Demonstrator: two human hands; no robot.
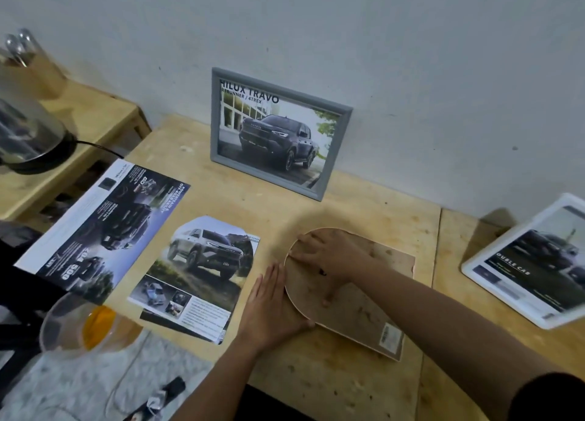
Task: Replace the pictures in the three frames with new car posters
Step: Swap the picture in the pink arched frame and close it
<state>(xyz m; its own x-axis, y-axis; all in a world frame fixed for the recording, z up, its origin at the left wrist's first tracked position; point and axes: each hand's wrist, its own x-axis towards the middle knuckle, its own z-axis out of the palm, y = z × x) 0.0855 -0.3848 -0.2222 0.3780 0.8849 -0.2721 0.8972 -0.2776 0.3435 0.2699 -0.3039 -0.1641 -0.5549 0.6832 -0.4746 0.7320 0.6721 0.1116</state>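
An arch-shaped wooden frame (364,313) lies face down on the table, brown backing up. My right hand (329,259) presses flat on its rounded end, fingers spread. My left hand (272,306) lies flat against the frame's left edge, fingers straight. A cut-out car poster (199,272) with an arched top lies to the left of the frame. A grey frame (275,132) with a dark pickup poster leans on the wall behind. At the right, a white frame (531,262) with a car picture stands tilted.
A car brochure (104,224) lies at the table's left edge. A clear plastic cup (79,322) with something orange stands at front left. A kettle (28,135) and its cord sit on a lower wooden shelf (104,116) at the left. A dark small object (171,392) lies on the floor.
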